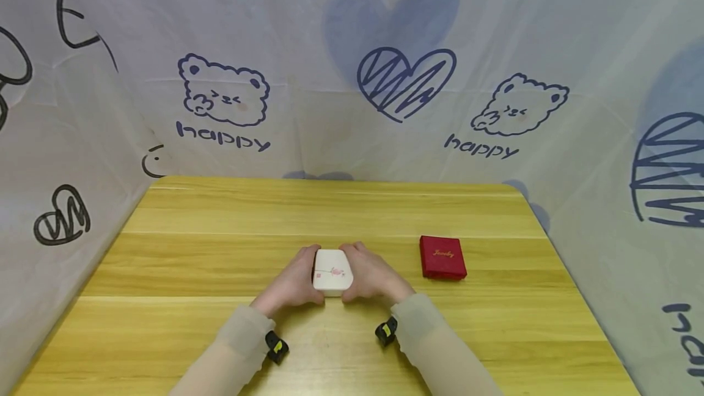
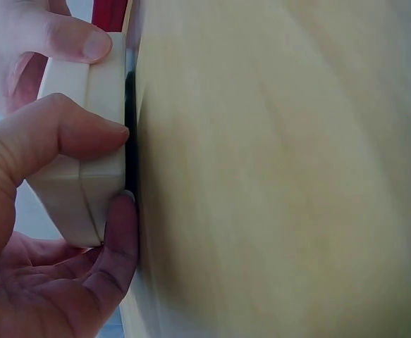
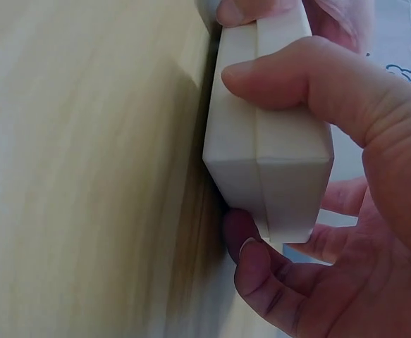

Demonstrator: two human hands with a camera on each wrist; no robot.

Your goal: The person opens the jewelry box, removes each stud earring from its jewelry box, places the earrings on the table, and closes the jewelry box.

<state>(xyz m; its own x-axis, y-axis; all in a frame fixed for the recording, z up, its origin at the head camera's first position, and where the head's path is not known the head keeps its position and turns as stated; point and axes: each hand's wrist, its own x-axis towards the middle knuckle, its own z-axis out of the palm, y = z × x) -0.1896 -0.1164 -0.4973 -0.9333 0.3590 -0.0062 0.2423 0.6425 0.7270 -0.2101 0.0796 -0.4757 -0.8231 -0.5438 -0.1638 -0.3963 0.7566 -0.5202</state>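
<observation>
Both hands hold a small white box point(image 1: 332, 272) with cut-off corners and a pink flower print on top. It is at the middle of the wooden table point(image 1: 181, 267). My left hand point(image 1: 297, 278) grips its left side, my right hand point(image 1: 374, 271) its right side. In the left wrist view a seam runs along the side of the white box point(image 2: 89, 201), with the thumb across the near side and fingers at the end. The right wrist view shows the right thumb pressed on the white box point(image 3: 290, 186) too. Whether the box touches the table, I cannot tell.
To the right of the hands lies a square red box point(image 1: 443, 258) with gold lettering on its lid. A pale cloth point(image 1: 330, 157) with drawn bears and hearts hangs behind the table and along its sides. Each wrist wears a black strap device point(image 1: 277, 347).
</observation>
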